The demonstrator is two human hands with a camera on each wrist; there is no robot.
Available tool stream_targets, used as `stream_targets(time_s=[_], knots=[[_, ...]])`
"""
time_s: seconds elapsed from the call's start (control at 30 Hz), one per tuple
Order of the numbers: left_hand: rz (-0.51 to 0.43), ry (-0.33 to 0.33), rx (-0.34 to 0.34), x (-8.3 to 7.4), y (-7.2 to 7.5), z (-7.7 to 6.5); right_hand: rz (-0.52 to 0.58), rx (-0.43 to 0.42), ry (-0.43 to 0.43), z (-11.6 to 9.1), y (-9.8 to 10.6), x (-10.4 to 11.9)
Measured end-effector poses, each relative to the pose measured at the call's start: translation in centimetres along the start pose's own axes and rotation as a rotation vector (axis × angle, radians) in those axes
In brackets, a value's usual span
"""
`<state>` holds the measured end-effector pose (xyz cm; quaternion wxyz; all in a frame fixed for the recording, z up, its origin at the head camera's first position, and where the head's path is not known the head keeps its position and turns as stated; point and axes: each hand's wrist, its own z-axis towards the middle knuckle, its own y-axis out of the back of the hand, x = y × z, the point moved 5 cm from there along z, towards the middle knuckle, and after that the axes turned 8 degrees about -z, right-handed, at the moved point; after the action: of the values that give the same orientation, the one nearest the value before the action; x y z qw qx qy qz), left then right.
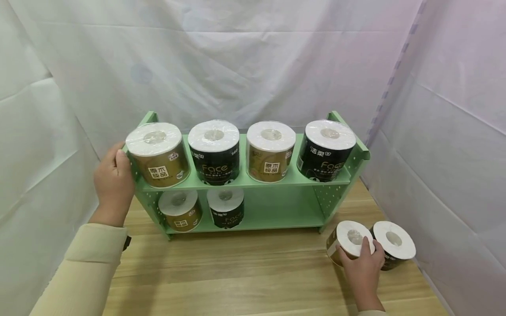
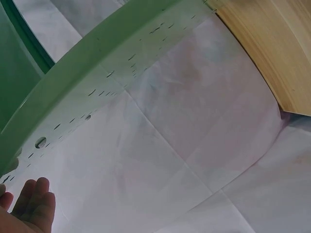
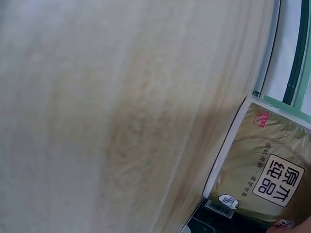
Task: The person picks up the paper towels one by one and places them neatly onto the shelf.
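Note:
A green two-tier shelf [image 1: 276, 206] stands on the wooden table. At its left side panel [image 2: 112, 63] is my left hand [image 1: 114, 180], gripping the front edge with thumb and finger; the other fingers [image 2: 41, 204] lie outside the panel. On the table, right of the shelf, my right hand [image 1: 363, 267] grips a gold-wrapped toilet roll [image 1: 334, 248], thumb on its near left side and fingers over its top and right side. The right wrist view shows this gold wrapper [image 3: 243, 155] close up. Touching or nearly touching it is a black-wrapped toilet roll [image 1: 395, 241].
The upper tier carries several rolls, gold [image 1: 162, 169] and black [image 1: 217, 164] alternating. On the lower tier, a gold roll [image 1: 186, 219] and a black roll [image 1: 227, 215] stand at the left. White cloth [image 1: 245, 66] hangs behind and along both sides of the table [image 1: 237, 276].

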<state>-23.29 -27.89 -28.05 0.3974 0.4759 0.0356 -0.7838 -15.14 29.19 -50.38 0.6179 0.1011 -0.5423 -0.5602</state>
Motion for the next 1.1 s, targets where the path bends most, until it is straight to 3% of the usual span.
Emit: stream_targets(time_s=[0.47,1.1], knots=[[0.003,0.005,0.002,-0.02,0.08,-0.06,0.040,-0.097,0.087,-0.35,0.34,0.11],[0.003,-0.005,0.002,-0.06,0.02,0.01,0.063,-0.107,0.095,-0.77,0.41,0.18]])
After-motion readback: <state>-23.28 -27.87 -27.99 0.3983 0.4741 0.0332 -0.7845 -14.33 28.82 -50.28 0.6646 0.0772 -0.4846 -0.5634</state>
